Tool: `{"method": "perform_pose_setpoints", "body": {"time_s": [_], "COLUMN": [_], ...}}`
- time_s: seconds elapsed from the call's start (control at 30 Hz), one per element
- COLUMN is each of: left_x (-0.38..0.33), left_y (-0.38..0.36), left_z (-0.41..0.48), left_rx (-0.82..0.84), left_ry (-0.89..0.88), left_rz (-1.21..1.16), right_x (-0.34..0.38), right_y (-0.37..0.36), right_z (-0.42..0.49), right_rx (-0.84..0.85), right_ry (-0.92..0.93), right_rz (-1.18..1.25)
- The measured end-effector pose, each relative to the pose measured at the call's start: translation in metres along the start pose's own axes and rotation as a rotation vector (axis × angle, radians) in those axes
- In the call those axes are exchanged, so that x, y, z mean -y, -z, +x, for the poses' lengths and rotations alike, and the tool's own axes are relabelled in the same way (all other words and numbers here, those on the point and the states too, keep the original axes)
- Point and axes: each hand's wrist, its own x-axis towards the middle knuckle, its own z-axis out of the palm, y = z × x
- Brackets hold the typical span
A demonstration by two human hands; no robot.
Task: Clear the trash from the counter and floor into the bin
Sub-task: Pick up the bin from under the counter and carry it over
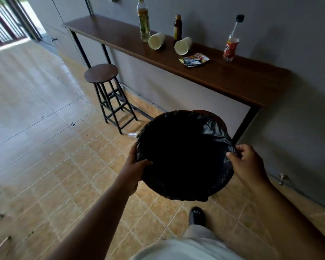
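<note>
1. floor (pixel 45 147) of tan tiles fills the room, brightest toward 10 o'clock.
2. counter (pixel 223 76), a long dark wooden shelf on black legs, runs along the grey wall from 12 toward 3 o'clock.
3. bin (pixel 184 156), round and lined with a black bag, is held up in front of the person at the middle of the view, its mouth facing up, below the counter's near edge.
4. stool (pixel 101 73), round-topped on black legs, stands on the floor at 10 o'clock from the bin.
5. left hand (pixel 137 169) grips the bin's rim at its 9 o'clock side, thumb curled over the liner.
6. right hand (pixel 246 160) pinches the liner's edge at the 3 o'clock side between thumb and fingers, drawn narrow.
7. tall clear bottle (pixel 143 19) stands on the counter at 12 o'clock; a small brown bottle (pixel 177 28) stands just to its right.
8. red-labelled bottle (pixel 232 44) with a black cap stands tilted at 1 o'clock.
9. two paper cups lie on their sides, the left cup (pixel 156 41) touching the tall bottle, the right cup (pixel 182 45) just below the brown bottle.
10. crumpled wrapper (pixel 194 60) lies flat on the counter between the right cup and the red-labelled bottle.
11. small clear piece of litter (pixel 132 135) lies on the floor by the stool's foot, partly hidden by the bin.
</note>
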Motion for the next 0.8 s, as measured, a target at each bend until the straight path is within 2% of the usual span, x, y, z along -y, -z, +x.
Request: {"method": "perform_pose_setpoints", "body": {"time_s": [0.23, 0.63, 0.73, 0.8], "left_x": [-0.02, -0.066, -0.065, -0.066], "left_y": [0.029, 0.025, 0.025, 0.026], "left_z": [0.046, 0.168, 0.196, 0.212], "left_rx": [-0.034, -0.137, -0.167, -0.169], "left_ry": [0.027, 0.065, 0.078, 0.074], "left_rz": [0.021, 0.018, 0.018, 0.005], "right_x": [0.039, 0.093, 0.096, 0.093], "right_y": [-0.04, -0.08, -0.087, -0.093], "right_z": [0.056, 0.191, 0.218, 0.23], "right_rx": [0.098, 0.209, 0.221, 0.169], "right_ry": [0.024, -0.04, -0.022, 0.008], "right_rz": [0.011, 0.092, -0.011, -0.104]}}
